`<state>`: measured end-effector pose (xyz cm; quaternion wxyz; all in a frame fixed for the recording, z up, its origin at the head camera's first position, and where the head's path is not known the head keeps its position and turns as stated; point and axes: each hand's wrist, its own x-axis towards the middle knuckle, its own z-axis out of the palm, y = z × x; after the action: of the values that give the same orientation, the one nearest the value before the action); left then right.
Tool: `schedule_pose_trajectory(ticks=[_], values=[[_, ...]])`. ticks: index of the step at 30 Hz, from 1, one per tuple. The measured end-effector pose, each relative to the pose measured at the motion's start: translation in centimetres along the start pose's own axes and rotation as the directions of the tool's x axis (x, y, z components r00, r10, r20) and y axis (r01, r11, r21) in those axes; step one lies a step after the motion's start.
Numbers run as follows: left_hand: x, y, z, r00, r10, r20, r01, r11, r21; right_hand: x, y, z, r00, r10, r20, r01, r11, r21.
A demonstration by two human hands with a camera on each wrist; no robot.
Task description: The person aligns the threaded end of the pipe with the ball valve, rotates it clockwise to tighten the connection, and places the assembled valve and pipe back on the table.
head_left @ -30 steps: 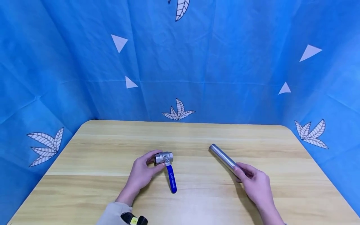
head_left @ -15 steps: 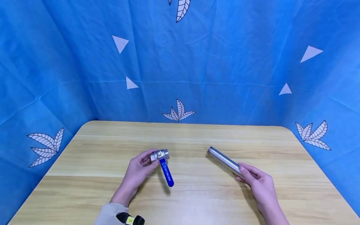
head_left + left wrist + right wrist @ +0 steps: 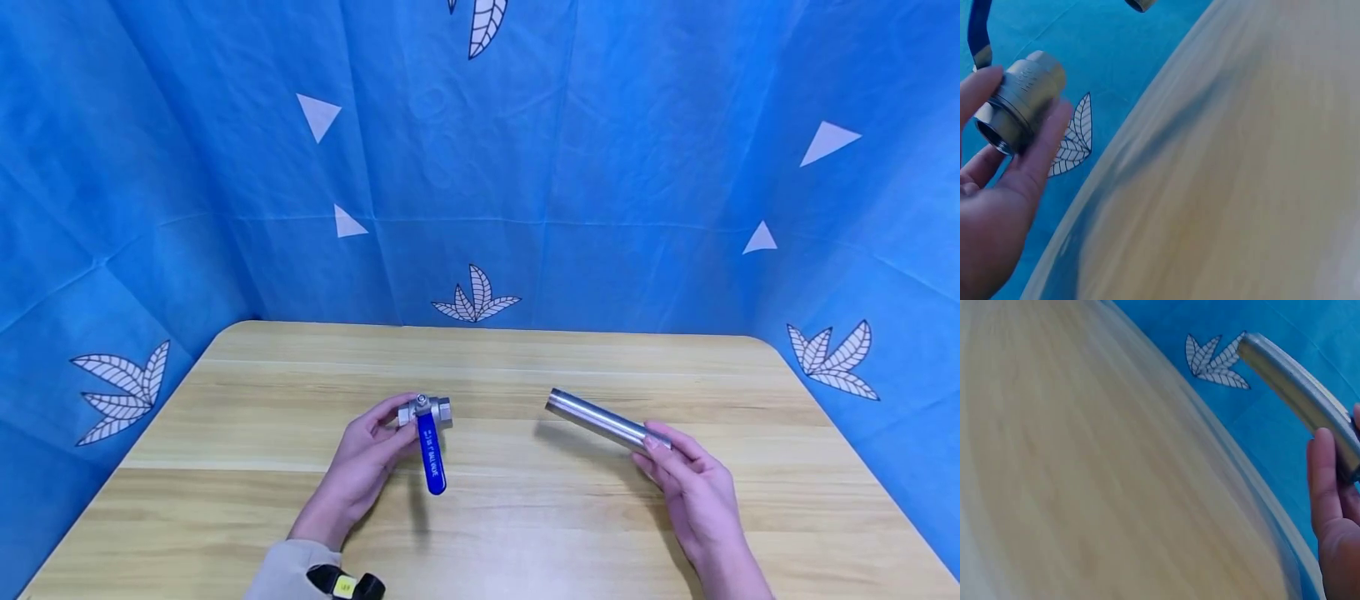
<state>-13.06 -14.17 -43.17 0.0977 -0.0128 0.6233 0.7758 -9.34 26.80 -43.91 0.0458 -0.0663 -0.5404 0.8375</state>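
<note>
A metal ball valve (image 3: 444, 410) with a blue lever handle (image 3: 431, 454) is gripped by my left hand (image 3: 366, 458), thumb on the near side and fingers behind. The lever points toward me. In the left wrist view the valve body (image 3: 1029, 87) shows an open threaded end facing the palm. On the right, my right hand (image 3: 697, 483) pinches a shiny metal pipe (image 3: 596, 418) near its right end, between thumb and fingers. Its free end points left and slightly away, raised over its shadow. The right wrist view shows the pipe (image 3: 1297, 381) running out from the fingers.
Both hands are above a light wooden table (image 3: 495, 367) with rounded far corners. A blue curtain (image 3: 480, 167) with white leaf and triangle prints hangs along the back and sides. A black strap with a yellow label (image 3: 345, 587) sits at the left sleeve.
The left hand has drawn the valve slightly left and turned it, its lever swinging. The right hand has lifted the pipe and levelled it more sideways, its shadow now apart from it.
</note>
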Motion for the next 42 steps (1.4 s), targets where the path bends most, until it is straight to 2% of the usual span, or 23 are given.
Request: schedule_pose_trajectory(ticks=[4, 8, 13, 18, 25, 36, 42], values=[[0.0, 0.3, 0.4, 0.999, -0.014, 0.030, 0.016, 0.997, -0.076, -0.2, 0.2, 0.7, 0.999, -0.030, 0.033, 0.027, 0.996, 0.082], [-0.1, 0.6, 0.7, 0.999, -0.017, 0.028, 0.020, 0.993, -0.114, -0.4, 0.0, 1.5, 0.999, -0.014, 0.050, 0.008, 0.993, 0.121], [-0.1, 0.7, 0.9, 0.999, -0.015, 0.029, 0.018, 0.993, -0.119, -0.4, -0.2, 2.5, 0.995, -0.041, 0.086, 0.029, 0.991, 0.133], [-0.1, 0.6, 1.2, 0.999, -0.003, 0.037, 0.007, 0.994, -0.110, -0.3, 0.0, 3.2, 0.986, -0.078, 0.144, 0.063, 0.992, 0.110], [-0.1, 0.5, 1.9, 0.998, -0.052, 0.038, 0.055, 0.994, -0.092, -0.4, 0.5, 3.8, 0.985, -0.090, 0.146, 0.085, 0.995, 0.043], [-0.3, 0.3, 2.7, 0.990, -0.067, 0.124, 0.070, 0.997, -0.021, -0.8, 0.7, 4.9, 0.983, -0.086, 0.159, 0.096, 0.994, -0.054], [-0.4, 0.1, 3.2, 0.981, -0.070, 0.183, 0.066, 0.997, 0.026, -0.9, 1.1, 5.4, 0.979, -0.086, 0.184, 0.105, 0.990, -0.096]])
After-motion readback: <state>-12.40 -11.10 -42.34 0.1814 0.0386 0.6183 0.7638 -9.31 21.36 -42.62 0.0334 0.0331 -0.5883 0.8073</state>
